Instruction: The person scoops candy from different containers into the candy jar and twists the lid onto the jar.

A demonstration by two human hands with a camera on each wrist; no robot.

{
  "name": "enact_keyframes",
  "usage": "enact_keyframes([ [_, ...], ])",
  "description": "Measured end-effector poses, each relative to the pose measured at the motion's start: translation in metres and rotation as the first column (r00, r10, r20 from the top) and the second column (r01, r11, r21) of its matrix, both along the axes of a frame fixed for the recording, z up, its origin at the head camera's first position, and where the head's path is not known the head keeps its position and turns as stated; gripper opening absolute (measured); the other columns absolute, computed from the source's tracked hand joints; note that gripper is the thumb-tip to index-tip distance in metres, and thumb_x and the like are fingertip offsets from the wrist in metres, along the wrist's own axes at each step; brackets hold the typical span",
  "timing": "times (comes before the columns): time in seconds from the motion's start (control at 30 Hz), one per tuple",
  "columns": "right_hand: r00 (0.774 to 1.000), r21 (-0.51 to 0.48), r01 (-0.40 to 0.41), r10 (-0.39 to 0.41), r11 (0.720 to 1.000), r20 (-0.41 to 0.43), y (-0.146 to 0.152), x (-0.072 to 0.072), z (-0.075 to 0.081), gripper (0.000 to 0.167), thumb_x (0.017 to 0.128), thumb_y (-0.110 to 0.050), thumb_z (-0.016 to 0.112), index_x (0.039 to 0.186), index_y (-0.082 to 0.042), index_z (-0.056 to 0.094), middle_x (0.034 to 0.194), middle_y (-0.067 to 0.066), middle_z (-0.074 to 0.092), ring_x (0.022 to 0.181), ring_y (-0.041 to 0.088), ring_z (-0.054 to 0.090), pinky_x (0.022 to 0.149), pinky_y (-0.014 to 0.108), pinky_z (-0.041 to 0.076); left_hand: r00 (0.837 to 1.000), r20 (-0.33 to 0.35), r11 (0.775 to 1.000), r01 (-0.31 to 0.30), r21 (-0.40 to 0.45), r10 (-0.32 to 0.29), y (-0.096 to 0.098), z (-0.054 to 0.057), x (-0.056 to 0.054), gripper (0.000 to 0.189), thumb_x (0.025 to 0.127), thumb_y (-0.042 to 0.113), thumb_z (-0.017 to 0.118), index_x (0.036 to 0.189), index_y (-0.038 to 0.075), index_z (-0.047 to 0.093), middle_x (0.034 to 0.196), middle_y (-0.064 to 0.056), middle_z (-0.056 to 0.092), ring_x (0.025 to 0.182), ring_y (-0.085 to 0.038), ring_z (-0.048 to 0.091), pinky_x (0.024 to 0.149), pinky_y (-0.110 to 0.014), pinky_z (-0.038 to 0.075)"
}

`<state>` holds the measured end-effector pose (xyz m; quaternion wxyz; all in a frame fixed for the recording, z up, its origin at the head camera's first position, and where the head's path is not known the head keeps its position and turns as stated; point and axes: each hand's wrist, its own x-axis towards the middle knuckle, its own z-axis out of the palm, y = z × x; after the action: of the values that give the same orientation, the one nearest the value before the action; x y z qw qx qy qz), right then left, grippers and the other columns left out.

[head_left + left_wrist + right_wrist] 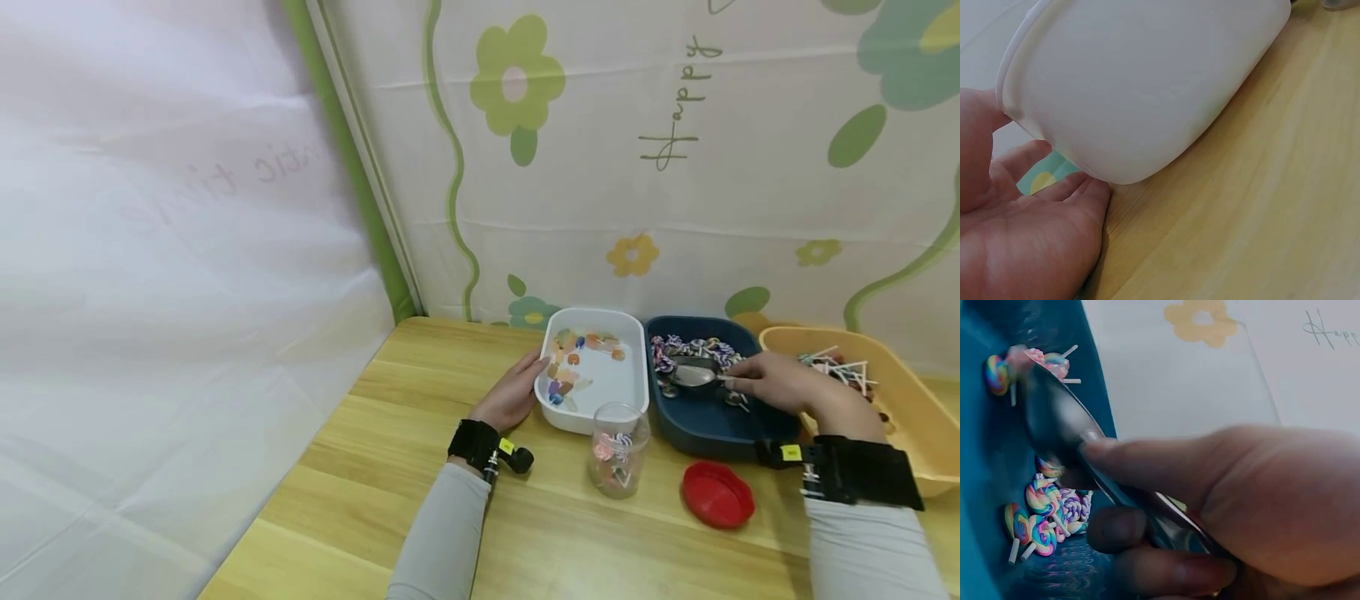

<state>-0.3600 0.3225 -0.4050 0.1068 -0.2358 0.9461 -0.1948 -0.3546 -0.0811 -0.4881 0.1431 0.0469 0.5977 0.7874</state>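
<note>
My right hand (776,382) grips a metal spoon (1054,415) by its handle, thumb along the top and fingers curled beneath. The spoon's bowl sits inside the dark blue bin (693,425), among small swirl lollipop charms (1044,497). A blurred pinkish piece shows at the tip of the spoon. At the left side of the white bin (600,392), my left hand (513,392) holds the wall, its thumb at the rim and fingers against the outside. Small coloured, translucent pieces (566,379) lie in that white bin.
A clear cup (620,467) with some charms inside stands in front of the white bin. To its right lies a red lid (717,494). A yellow bin (918,425) with white-stick charms is at the far right. A printed curtain (570,208) hangs behind the wooden table (360,475).
</note>
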Motion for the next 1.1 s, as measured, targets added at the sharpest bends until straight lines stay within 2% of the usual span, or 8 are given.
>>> enact_keyframes([
  [0.1, 1.0, -0.007, -0.016, 0.016, 1.0, -0.001, 0.001, 0.002, -0.001, 0.032, 0.101, -0.011, 0.06, 0.117, 0.016, 0.067, 0.115, 0.038, 0.065, 0.107, 0.053, 0.06, 0.091, 0.067, 0.049, 1.0, 0.004, 1.0, -0.003, 0.003, 0.003, 0.0, -0.001, 0.0, 0.052, 0.112, 0.029, 0.044, 0.162, 0.019, 0.032, 0.167, -0.007, 0.029, 0.151, -0.021, 0.031, 0.124, -0.039, 0.027],
  [0.27, 1.0, -0.029, -0.021, 0.021, 0.999, -0.017, 0.002, 0.002, -0.002, 0.031, 0.102, -0.012, 0.06, 0.116, 0.015, 0.067, 0.113, 0.034, 0.066, 0.102, 0.045, 0.063, 0.089, 0.063, 0.052, 1.0, 0.007, 1.0, -0.004, -0.002, 0.004, 0.0, -0.001, 0.0, 0.053, 0.112, 0.029, 0.045, 0.162, 0.019, 0.031, 0.167, -0.007, 0.028, 0.151, -0.02, 0.031, 0.124, -0.038, 0.026],
  [0.37, 0.999, -0.053, -0.031, 0.029, 0.998, -0.032, 0.004, 0.003, -0.002, 0.027, 0.103, -0.011, 0.059, 0.114, 0.011, 0.069, 0.108, 0.025, 0.069, 0.095, 0.034, 0.063, 0.083, 0.05, 0.055, 1.0, 0.012, 1.0, -0.001, -0.011, 0.001, 0.0, 0.0, 0.0, 0.054, 0.112, 0.029, 0.045, 0.163, 0.018, 0.03, 0.167, -0.007, 0.028, 0.151, -0.02, 0.031, 0.124, -0.038, 0.026],
  [0.53, 1.0, -0.097, -0.02, 0.019, 0.995, -0.007, 0.008, 0.004, -0.002, 0.027, 0.105, -0.013, 0.057, 0.118, 0.007, 0.068, 0.101, 0.013, 0.066, 0.084, 0.022, 0.057, 0.068, 0.03, 0.051, 1.0, 0.008, 1.0, 0.007, -0.003, -0.007, 0.001, 0.001, 0.001, 0.056, 0.112, 0.029, 0.045, 0.163, 0.017, 0.028, 0.168, -0.008, 0.027, 0.151, -0.022, 0.031, 0.124, -0.039, 0.027],
  [0.7, 0.996, -0.143, 0.033, -0.02, 0.989, 0.09, 0.015, 0.008, 0.0, 0.035, 0.109, -0.02, 0.05, 0.129, 0.007, 0.06, 0.099, 0.012, 0.058, 0.077, 0.021, 0.052, 0.057, 0.031, 0.049, 1.0, 0.001, 1.0, 0.015, -0.002, -0.015, 0.0, 0.002, 0.002, 0.057, 0.111, 0.031, 0.046, 0.164, 0.017, 0.027, 0.168, -0.009, 0.026, 0.151, -0.023, 0.03, 0.124, -0.04, 0.026],
  [0.8, 0.994, -0.167, 0.047, -0.03, 0.985, 0.104, 0.017, 0.011, 0.002, 0.037, 0.11, -0.021, 0.048, 0.131, 0.008, 0.057, 0.098, 0.011, 0.057, 0.073, 0.019, 0.052, 0.055, 0.03, 0.048, 1.0, 0.001, 1.0, 0.016, -0.005, -0.016, 0.0, 0.001, 0.001, 0.057, 0.111, 0.031, 0.046, 0.164, 0.017, 0.027, 0.168, -0.008, 0.026, 0.151, -0.022, 0.03, 0.124, -0.039, 0.025],
  [0.97, 0.991, -0.228, 0.072, -0.044, 0.971, 0.122, 0.018, 0.017, 0.008, 0.04, 0.111, -0.026, 0.046, 0.133, 0.007, 0.054, 0.073, 0.002, 0.047, 0.05, 0.014, 0.043, 0.047, 0.028, 0.042, 1.0, 0.006, 1.0, 0.011, -0.005, -0.011, -0.001, 0.0, 0.0, 0.056, 0.111, 0.031, 0.047, 0.163, 0.018, 0.03, 0.168, -0.008, 0.026, 0.151, -0.02, 0.03, 0.124, -0.038, 0.026],
  [1.1, 0.993, -0.279, 0.058, -0.028, 0.959, 0.111, 0.018, 0.023, 0.017, 0.039, 0.112, -0.029, 0.044, 0.131, 0.004, 0.055, 0.066, 0.001, 0.043, 0.047, 0.015, 0.041, 0.045, 0.029, 0.039, 1.0, 0.005, 1.0, 0.013, -0.004, -0.013, -0.002, -0.002, -0.001, 0.056, 0.111, 0.031, 0.047, 0.163, 0.017, 0.029, 0.168, -0.007, 0.026, 0.151, -0.02, 0.03, 0.124, -0.038, 0.025],
])
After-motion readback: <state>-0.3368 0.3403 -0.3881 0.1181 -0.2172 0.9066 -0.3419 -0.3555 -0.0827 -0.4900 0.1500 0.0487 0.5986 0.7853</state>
